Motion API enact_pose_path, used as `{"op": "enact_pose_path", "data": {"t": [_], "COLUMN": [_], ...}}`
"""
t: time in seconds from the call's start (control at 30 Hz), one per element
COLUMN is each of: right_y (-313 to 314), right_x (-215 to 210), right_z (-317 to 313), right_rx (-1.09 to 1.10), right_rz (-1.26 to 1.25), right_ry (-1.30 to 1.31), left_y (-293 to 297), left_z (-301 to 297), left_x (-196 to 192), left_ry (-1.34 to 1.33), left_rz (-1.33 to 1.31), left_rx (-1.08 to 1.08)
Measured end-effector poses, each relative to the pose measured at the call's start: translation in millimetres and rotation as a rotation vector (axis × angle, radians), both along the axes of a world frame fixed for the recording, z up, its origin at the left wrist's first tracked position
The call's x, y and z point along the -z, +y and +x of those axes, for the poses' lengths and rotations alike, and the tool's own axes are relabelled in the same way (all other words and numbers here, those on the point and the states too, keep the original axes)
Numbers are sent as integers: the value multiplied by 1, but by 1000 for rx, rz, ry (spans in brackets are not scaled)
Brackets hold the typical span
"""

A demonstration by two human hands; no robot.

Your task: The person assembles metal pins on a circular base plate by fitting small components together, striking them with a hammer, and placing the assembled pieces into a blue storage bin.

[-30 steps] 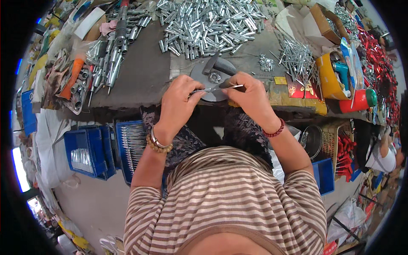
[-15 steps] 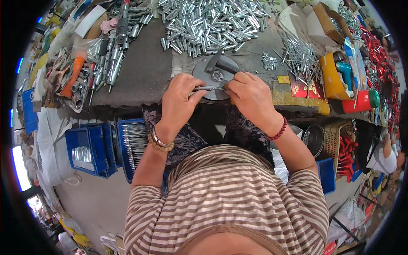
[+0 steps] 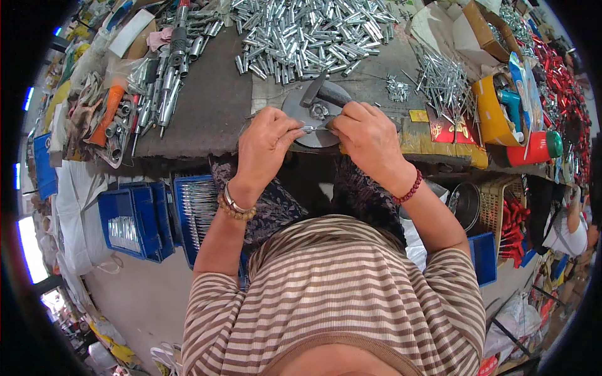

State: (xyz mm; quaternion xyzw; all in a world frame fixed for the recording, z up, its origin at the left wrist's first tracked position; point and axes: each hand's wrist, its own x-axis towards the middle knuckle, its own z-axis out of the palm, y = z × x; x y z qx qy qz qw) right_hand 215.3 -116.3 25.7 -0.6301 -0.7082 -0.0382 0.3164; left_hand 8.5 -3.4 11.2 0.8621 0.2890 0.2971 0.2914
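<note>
Tube crosswise between left hand and right hand, above near part of disc. Left fingers pinch one end; right fingers pinch thin opposite end, contact partly hidden. Piece seemingly mid-work, completion unclear; tube pile and rods lie loose.

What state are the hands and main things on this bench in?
Left hand, pinching a small metal piece
Right hand, pinching that piece's right end
Hammer, lying across the round plate
Metal tubes, heaped loose
Thin rods, piled loosely
Cardboard box, open
Red jar, green lid on
</note>
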Motion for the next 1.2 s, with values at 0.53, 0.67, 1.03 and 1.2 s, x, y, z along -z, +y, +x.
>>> {"op": "enact_pose_path", "data": {"t": [0.53, 0.67, 1.03, 1.2], "right_y": [-13, -12, 5, 20], "right_x": [-14, -4, -13, -23], "right_z": [49, 75, 63, 6], "right_rx": [314, 345, 190, -18], "right_rz": [-87, -194, -191, -182], "right_ry": [117, 138, 45, 230], "left_y": [-9, -8, -8, -7], "left_z": [0, 1, 1, 2], "left_x": [3, 3, 12, 9], "left_ry": [-11, -45, -108, -88], "left_rz": [83, 72, 74, 154], "left_rx": [-4, 5, -33, -15]}}
